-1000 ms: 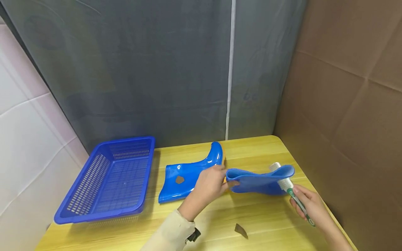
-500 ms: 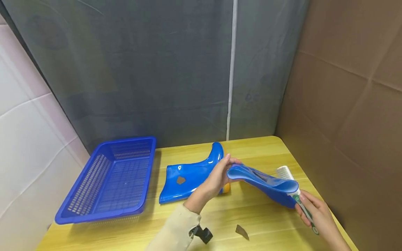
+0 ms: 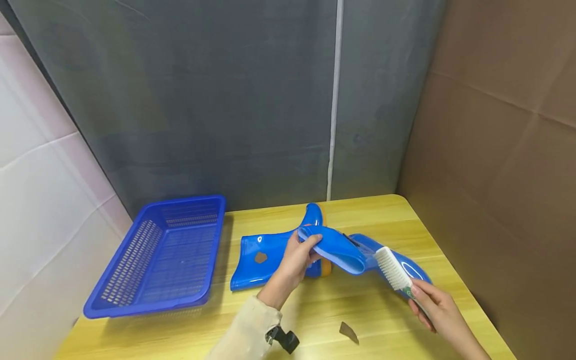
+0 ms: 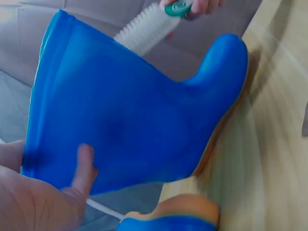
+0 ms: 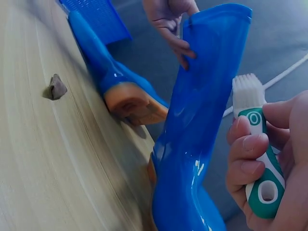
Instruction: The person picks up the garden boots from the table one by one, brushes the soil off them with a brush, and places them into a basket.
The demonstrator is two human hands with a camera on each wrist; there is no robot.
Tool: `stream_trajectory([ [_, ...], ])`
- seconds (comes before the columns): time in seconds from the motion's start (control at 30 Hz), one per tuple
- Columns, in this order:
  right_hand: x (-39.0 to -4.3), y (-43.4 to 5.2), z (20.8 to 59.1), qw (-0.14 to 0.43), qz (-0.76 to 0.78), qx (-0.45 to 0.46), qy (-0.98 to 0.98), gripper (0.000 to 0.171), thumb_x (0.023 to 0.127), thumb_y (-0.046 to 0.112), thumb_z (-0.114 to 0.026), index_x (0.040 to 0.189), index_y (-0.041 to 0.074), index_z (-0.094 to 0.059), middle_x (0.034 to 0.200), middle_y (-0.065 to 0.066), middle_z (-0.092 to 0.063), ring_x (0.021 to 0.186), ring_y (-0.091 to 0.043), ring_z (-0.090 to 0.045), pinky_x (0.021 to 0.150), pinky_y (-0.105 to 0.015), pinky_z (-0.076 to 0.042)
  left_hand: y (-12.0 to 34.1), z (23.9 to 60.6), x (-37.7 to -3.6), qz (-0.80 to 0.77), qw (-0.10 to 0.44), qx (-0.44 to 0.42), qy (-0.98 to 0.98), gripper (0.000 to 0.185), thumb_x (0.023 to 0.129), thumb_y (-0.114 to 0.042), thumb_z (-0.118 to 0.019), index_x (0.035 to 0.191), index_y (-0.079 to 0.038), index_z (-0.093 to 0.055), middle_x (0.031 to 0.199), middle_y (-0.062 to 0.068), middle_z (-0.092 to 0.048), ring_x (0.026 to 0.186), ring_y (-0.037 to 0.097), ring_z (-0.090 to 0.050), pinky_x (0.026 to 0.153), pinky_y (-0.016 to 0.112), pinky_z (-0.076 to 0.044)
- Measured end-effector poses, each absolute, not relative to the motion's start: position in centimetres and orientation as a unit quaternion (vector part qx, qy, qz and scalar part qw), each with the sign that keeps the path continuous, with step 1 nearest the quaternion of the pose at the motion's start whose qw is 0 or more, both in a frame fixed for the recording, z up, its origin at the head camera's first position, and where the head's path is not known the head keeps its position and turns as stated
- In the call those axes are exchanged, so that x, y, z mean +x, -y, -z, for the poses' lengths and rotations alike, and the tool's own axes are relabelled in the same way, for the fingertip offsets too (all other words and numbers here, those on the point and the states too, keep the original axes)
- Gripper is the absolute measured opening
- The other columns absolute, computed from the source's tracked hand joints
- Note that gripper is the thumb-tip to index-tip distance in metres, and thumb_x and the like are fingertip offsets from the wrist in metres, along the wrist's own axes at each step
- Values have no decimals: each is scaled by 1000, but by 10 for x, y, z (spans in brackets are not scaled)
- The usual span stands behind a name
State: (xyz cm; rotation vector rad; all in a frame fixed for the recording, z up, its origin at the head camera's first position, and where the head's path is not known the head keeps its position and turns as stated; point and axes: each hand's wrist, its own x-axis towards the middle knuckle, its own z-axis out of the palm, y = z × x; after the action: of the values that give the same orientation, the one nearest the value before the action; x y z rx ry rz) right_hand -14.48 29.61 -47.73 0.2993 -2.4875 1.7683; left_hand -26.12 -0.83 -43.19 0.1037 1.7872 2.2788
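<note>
Boot (image 3: 360, 252) lifted off the desk (image 3: 315, 310) at the shaft end, foot end down near the desk edge by the right grip. Left hand (image 3: 294, 257) pinching the open rim of the shaft, thumb on one face and fingers (image 5: 175, 45) curled over the other, probably to keep the floppy rubber stretched and steady. Long axis running from the left grip down and across to the right one, opening toward the left hand, toe (image 4: 231, 53) pointing away toward the right side. Right hand (image 3: 429, 307) clenched round the green-and-white handle of a scrub brush (image 3: 392, 267), bristles laid against the shaft's side, so looks like held taut for scrubbing. Just behind the left grip, second blue boot (image 3: 270, 252) lying flat on its side, orange sole (image 5: 132, 103) showing. Well left of both grips, blue slotted basket (image 3: 162, 255). Small brown scrap (image 3: 348, 332) on the desk between the two forearms.
</note>
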Motion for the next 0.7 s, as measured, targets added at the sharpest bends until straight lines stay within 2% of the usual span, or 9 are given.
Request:
stream_trajectory([
  [0.13, -145, -295, 479, 42, -566, 86, 819, 25, 105, 12, -44, 121, -2, -58, 67, 6, -56, 41, -7, -41, 31, -25, -37, 2, 437, -247, -770, 128, 48, -623, 75, 95, -30, -62, 152, -1, -22, 144, 26, -51, 123, 37, -62, 103, 50, -52],
  [0.2, -145, -295, 479, 38, -562, 86, 822, 28, 105, 13, -44, 124, -4, -56, 68, 7, -55, 42, -6, -41, 31, -25, -38, -2, 438, -242, -752, 113, 61, -646, 80, 93, -30, -64, 154, -3, -18, 149, 25, -45, 129, 42, -56, 105, 55, -50],
  [0.33, -145, -298, 479, 30, -560, 78, 825, 33, 106, 16, -43, 129, -5, -54, 69, 7, -56, 43, -8, -42, 32, -26, -38, -8, 435, -241, -728, 64, 98, -675, 87, 92, -23, -65, 157, -8, -9, 150, 27, -43, 131, 45, -53, 104, 59, -49],
  [0.5, -147, -300, 477, 31, -560, 70, 825, 32, 106, 17, -43, 127, -4, -55, 70, 7, -56, 42, -12, -42, 33, -28, -38, -9, 425, -253, -725, 66, 134, -672, 81, 96, -9, -53, 159, -10, -2, 148, 28, -47, 127, 43, -58, 103, 54, -50],
  [0.57, -147, -301, 476, 31, -562, 66, 824, 32, 106, 18, -43, 127, -4, -55, 69, 6, -56, 42, -12, -41, 33, -29, -38, -10, 422, -261, -716, 65, 128, -683, 76, 98, -8, -47, 160, -17, -4, 150, 25, -46, 128, 41, -57, 103, 53, -51],
  [0.63, -147, -301, 474, 30, -564, 60, 823, 34, 106, 19, -43, 129, -5, -54, 69, 6, -56, 42, -12, -41, 33, -29, -37, -9, 417, -271, -697, 55, 129, -703, 71, 102, -10, -43, 160, -27, -4, 134, 21, -59, 108, 33, -69, 91, 44, -60],
  [0.7, -147, -301, 471, 30, -568, 52, 821, 35, 106, 20, -43, 130, -5, -53, 69, 6, -56, 42, -12, -41, 33, -29, -37, -9, 414, -281, -664, 22, 137, -735, 68, 105, -16, -42, 158, -39, -6, 108, 15, -63, 85, 28, -68, 73, 35, -61],
])
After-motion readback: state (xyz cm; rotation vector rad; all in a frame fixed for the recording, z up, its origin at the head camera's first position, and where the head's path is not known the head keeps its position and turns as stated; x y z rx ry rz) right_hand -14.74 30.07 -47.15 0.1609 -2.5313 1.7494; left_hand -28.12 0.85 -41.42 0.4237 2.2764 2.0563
